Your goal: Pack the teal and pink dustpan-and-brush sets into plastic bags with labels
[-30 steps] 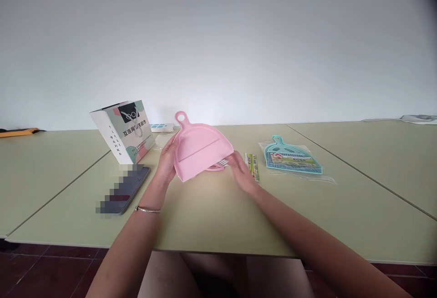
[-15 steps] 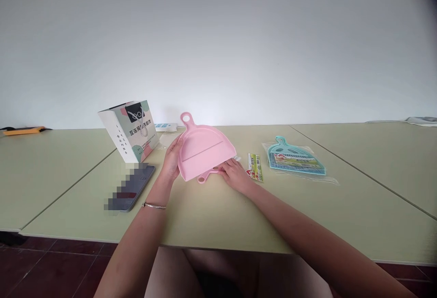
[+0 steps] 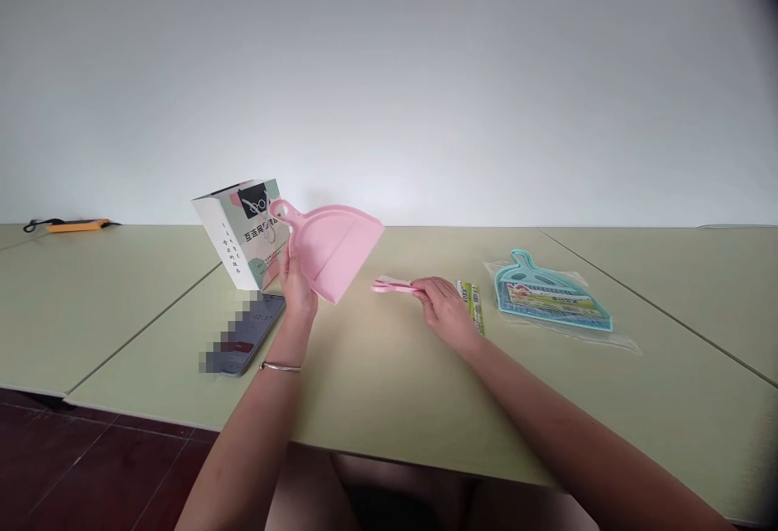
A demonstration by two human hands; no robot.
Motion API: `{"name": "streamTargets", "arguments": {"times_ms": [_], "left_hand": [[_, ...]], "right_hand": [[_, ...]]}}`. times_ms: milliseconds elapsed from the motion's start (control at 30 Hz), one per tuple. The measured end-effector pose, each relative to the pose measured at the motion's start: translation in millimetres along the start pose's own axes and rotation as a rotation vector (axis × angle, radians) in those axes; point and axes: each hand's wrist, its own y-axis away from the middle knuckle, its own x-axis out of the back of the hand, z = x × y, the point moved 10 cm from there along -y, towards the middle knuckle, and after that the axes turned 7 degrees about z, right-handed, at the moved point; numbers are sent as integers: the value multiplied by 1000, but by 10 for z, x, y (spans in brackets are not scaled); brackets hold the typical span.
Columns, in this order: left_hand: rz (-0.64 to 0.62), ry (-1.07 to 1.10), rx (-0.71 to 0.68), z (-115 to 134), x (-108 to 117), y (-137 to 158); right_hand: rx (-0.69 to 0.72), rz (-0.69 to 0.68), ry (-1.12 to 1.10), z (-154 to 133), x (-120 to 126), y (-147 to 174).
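My left hand (image 3: pixel 297 289) is closed around the left side of a pink dustpan (image 3: pixel 341 246), just below its looped handle. The pan is raised above the table and tilted, its wide straight edge facing lower right. My right hand (image 3: pixel 446 310) grips a small pink hand brush (image 3: pixel 394 285) a little to the right of the pan; the fingers cover much of it, and its bristles are hard to make out. Beside that hand lies a green-and-yellow printed card (image 3: pixel 472 304), partly hidden by it.
A clear-bagged teal dustpan set (image 3: pixel 552 294) lies to the right. On the left, a printed paper bag (image 3: pixel 243 239) stands behind a phone (image 3: pixel 258 332). An orange object with a black strap (image 3: pixel 78 225) rests at the far left. Seams run across the pale green tabletop (image 3: pixel 389 401).
The dustpan has moved left and turned, now overlapping the paper bag in view. My right hand has drawn the brush out from under it, to the right. The view has shifted slightly left.
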Motion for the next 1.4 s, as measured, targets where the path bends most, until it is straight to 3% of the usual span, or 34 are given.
{"name": "streamTargets", "arguments": {"times_ms": [100,233,333,500,633,767,1000,1233,1300,1400], "left_hand": [[40,-33,-91,65,92,-72],[-60,-69,27,-56,-15,-43],[-226,-125,137,-184,-218,103],[-608,-218,242,-353,-587,522],[-754,-289,259,-416,-696,754],[-799,-302,259,-429,-745,870],[-896,-338,186,-366,-860,1068],[-805,-409,200,-434,-796,1005],[-785,-404,217,-441,-783,981],[-748,-409,221,-426,-759,931]], "right_hand": [[-25,112,-31,14,152,-5],[-44,239,-84,22,314,25],[-39,298,-120,8,393,35],[-42,346,-150,-50,471,17],[-65,335,-204,-112,447,7],[-149,316,-261,-105,395,4],[-315,338,-159,-21,454,14],[-374,292,-136,86,392,47],[-445,243,-206,191,361,54],[-648,0,-372,367,151,114]]}}
